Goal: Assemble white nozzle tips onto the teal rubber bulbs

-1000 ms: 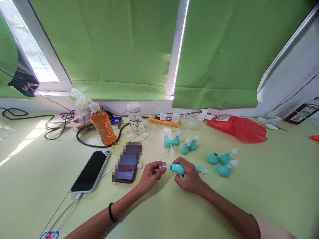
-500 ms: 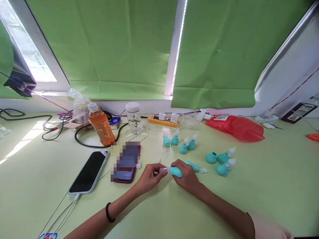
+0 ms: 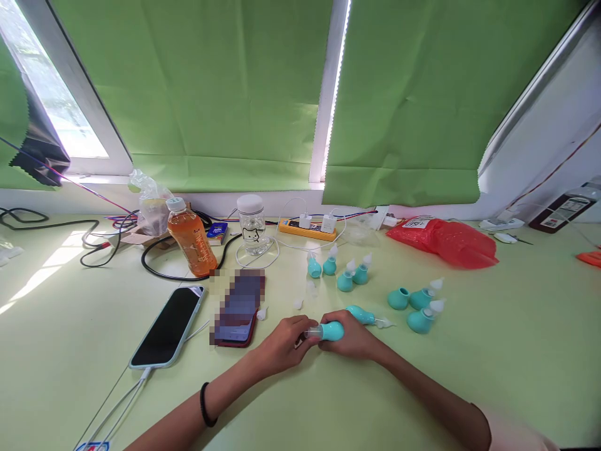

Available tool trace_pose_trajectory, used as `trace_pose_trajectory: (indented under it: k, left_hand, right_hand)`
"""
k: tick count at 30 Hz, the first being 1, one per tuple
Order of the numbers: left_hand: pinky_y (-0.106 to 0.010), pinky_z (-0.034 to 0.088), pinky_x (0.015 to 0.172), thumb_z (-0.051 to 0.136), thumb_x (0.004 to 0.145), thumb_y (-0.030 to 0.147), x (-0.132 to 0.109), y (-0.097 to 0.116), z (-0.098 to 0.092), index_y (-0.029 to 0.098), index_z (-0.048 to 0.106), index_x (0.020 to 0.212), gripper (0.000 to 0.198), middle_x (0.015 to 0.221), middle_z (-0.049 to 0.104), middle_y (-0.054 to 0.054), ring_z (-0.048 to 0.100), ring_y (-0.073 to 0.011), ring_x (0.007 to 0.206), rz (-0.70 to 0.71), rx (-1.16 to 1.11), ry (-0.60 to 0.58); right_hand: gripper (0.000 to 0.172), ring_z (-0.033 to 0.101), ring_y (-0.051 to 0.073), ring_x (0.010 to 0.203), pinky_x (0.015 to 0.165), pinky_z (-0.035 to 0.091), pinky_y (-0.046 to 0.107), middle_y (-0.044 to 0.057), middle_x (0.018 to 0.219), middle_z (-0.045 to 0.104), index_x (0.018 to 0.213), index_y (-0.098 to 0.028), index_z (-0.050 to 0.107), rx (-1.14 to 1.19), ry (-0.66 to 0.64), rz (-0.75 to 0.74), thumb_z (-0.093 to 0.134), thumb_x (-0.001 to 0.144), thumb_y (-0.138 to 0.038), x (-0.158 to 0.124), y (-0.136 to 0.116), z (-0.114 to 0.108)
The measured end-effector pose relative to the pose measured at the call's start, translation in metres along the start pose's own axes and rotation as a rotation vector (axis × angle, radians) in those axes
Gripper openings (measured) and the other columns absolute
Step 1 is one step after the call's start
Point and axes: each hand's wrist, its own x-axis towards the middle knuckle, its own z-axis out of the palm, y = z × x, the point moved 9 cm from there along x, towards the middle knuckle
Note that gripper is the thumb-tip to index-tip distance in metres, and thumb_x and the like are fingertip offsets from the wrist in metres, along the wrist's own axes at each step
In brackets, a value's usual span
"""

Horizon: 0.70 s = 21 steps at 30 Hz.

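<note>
Between my two hands is a teal bulb nasal aspirator with a clear tube end pointing left. The fingers of my left hand pinch the clear tube. My right hand is closed around the teal bulb, hiding part of it. Just behind my right hand lies another teal aspirator on its side, its clear tip toward the right. Beyond my left hand, small whitish tips rest on the table. An open-topped teal bulb stands to the right, beside tipped aspirators.
More teal aspirators stand farther back. To the left lie a red-cased phone and a charging phone. Behind them are an orange drink bottle, a clear jar, a power strip and a red bag.
My hands have shifted slightly toward me and closer together, still on the aspirator. A small whitish tip behind my left hand shows more fully.
</note>
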Motion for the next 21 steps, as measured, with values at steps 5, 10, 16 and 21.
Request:
trace_pose_trajectory:
  k: [5,10,16,21]
  left_hand:
    - [-0.022,0.037,0.056,0.041,0.079,0.026,-0.001,0.01,0.0,0.015,0.056,0.095,0.024,0.066,0.055,-0.003,0.048,-0.0115,0.057,0.062,0.039,-0.031]
    - [-0.023,0.038,0.061,0.04,0.08,0.029,-0.002,0.008,-0.015,0.016,0.052,0.103,0.029,0.072,0.056,-0.003,0.049,-0.0126,0.064,0.032,0.003,0.052]
    - [-0.035,0.038,0.075,0.033,0.082,0.028,0.002,-0.023,-0.036,0.013,0.046,0.108,0.032,0.092,0.052,-0.011,0.045,-0.0211,0.087,-0.099,0.369,0.223]
    - [-0.041,0.037,0.072,0.043,0.076,0.028,0.005,-0.039,-0.018,0.014,0.056,0.086,0.022,0.094,0.051,-0.013,0.041,-0.0278,0.091,-0.177,0.732,0.116]
  right_hand:
    - [0.01,0.039,0.007,0.048,0.04,0.03,0.016,-0.006,0.05,0.042,0.054,-0.016,0.051,0.146,-0.149,0.065,0.061,0.053,-0.017,-0.002,0.0,0.008]
    - [0.024,0.037,0.007,0.037,0.033,0.029,0.017,-0.008,0.043,0.041,0.077,-0.017,0.055,0.3,-0.144,0.187,0.062,0.057,-0.029,-0.007,0.002,0.012]
    - [0.025,0.048,0.012,0.053,0.05,0.042,0.023,0.001,0.057,0.052,0.066,-0.014,0.056,0.364,0.332,0.028,0.059,0.064,-0.039,-0.006,-0.001,-0.035]
    - [0.032,0.05,0.014,0.056,0.054,0.045,0.026,0.005,0.065,0.055,0.071,-0.014,0.055,0.41,0.44,0.024,0.051,0.07,-0.046,-0.005,0.01,-0.045]
